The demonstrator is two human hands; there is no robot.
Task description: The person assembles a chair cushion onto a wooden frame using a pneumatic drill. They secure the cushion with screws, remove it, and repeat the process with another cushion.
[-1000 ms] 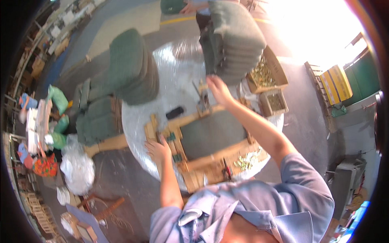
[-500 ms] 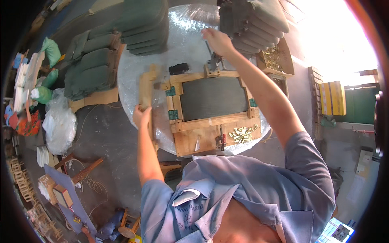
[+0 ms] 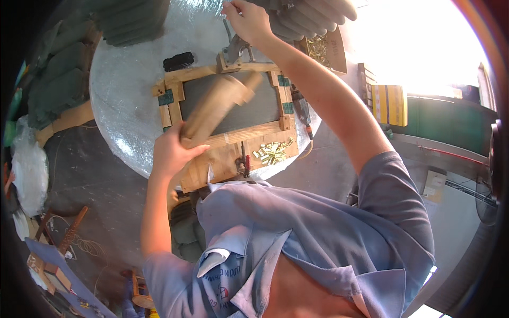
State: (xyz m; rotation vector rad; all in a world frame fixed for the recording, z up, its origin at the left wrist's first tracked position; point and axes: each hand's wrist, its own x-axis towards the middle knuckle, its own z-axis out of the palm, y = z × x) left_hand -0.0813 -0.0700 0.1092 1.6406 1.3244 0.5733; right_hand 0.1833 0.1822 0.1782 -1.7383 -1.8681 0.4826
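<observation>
My left hand point(image 3: 172, 150) is closed around a pale wooden piece point(image 3: 214, 108), blurred by motion and tilted over the wooden frame point(image 3: 233, 139). Inside the frame lies a flat dark grey panel point(image 3: 261, 108), partly covered by that piece. Beyond the far rail, a metal toggle clamp point(image 3: 233, 53) stands on a small wood block. My right hand point(image 3: 248, 22) is at the top of its upright handle, fingers curled; the grip is partly hidden. On the board in front of the frame are loose brass-coloured metal pieces point(image 3: 273, 152) and a red-handled tool point(image 3: 245, 160).
The round table point(image 3: 119, 119) is wrapped in clear plastic. Stacks of grey cushions point(image 3: 313, 16) stand at its far side, near a carton point(image 3: 334, 50) of brass-coloured pieces. A black object point(image 3: 178, 61) lies beyond the frame. A power tool point(image 3: 302, 111) rests at its right.
My left hand has brought the wooden piece from left of the frame to over it. My right hand stays by the clamp handle. The whole view has shifted, so the table sits further left.
</observation>
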